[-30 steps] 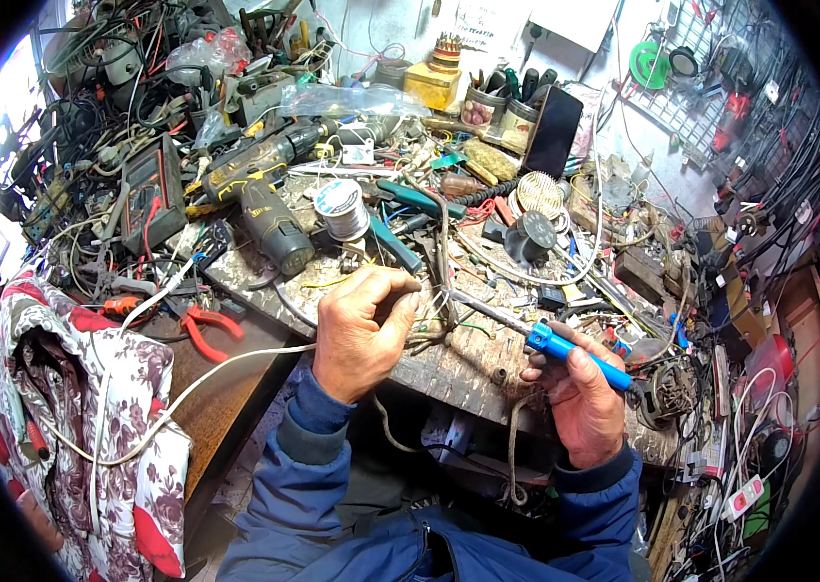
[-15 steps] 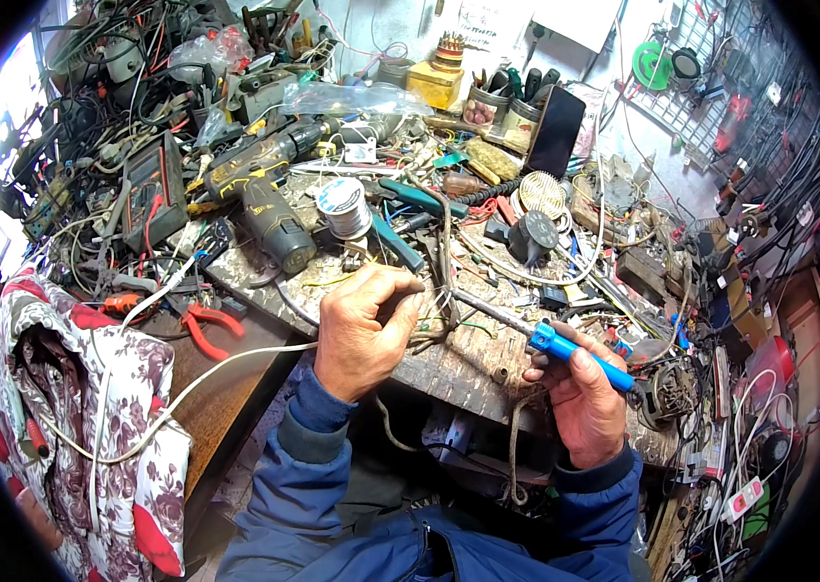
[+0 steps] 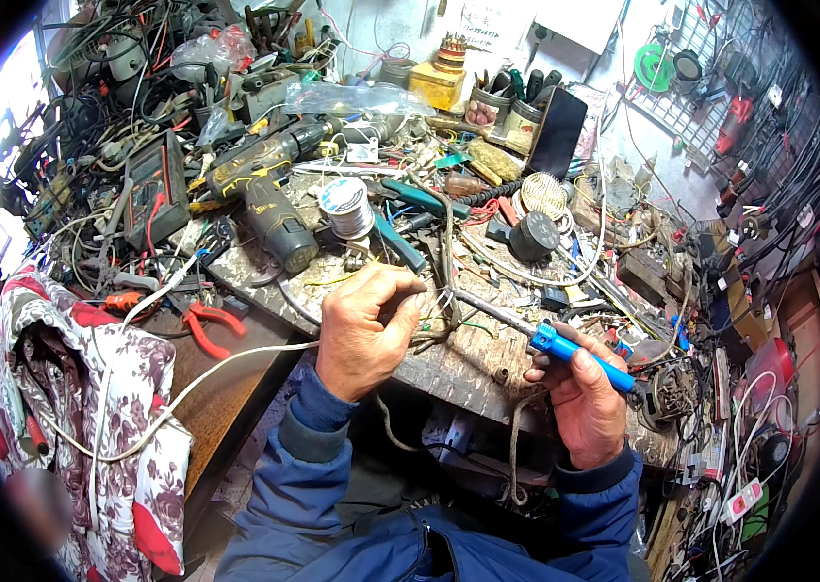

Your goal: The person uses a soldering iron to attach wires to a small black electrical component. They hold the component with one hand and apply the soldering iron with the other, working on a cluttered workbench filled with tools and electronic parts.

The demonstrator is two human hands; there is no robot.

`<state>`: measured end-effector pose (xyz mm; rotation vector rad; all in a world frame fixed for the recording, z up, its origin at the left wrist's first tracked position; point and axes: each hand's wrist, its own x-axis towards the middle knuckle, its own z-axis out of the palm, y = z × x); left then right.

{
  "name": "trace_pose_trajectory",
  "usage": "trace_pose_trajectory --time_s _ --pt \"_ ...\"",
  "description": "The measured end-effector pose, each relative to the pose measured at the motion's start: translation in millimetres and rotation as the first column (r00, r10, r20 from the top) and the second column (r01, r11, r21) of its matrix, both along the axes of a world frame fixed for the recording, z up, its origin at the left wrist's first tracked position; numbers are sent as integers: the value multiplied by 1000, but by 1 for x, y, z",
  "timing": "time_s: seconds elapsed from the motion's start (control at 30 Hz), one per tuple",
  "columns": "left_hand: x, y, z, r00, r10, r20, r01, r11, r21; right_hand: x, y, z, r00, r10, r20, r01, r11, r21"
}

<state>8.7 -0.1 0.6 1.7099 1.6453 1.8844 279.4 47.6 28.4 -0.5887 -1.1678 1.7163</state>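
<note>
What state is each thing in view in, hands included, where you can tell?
Left hand: curled in a pinch; contents too fine to make out.
Right hand: closed around the soldering iron.
Soldering iron: held slanting; hot or cold, can't tell.
Phone: propped up, screen dark.
Drill: lying on its side.
Spool of silvery wire: standing on end.
Red-handled pliers: handles spread apart.

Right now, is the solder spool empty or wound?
The spool is wound: silvery wire shows around it below its round label. How full, I cannot tell.
</note>
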Motion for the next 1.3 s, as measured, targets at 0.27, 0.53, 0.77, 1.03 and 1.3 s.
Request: trace_pose_trajectory --time_s 0.27,0.53,0.77,1.03,1.3 --pt "-1 1 -2 1000 1 -29 -1 1000 4 0 1 0 1000 6 2 -6 1000 5" --pt "-1 1 -1 1000 -3 -15 3 1000 -3 1 1 -1 1000 16 2 -16 1000 1" --pt "0 1 0 1000 -2 -13 1 1000 -9 2 1 -2 1000 11 5 -11 1000 7" --pt "0 1 -2 1000 -2 -20 1 1000 -11 1 1 -1 1000 18 1 -18 1000 18" --pt "0 1 0 1000 5 -27 -5 1000 -10 1 1 -1 1000 20 9 -21 1000 16"
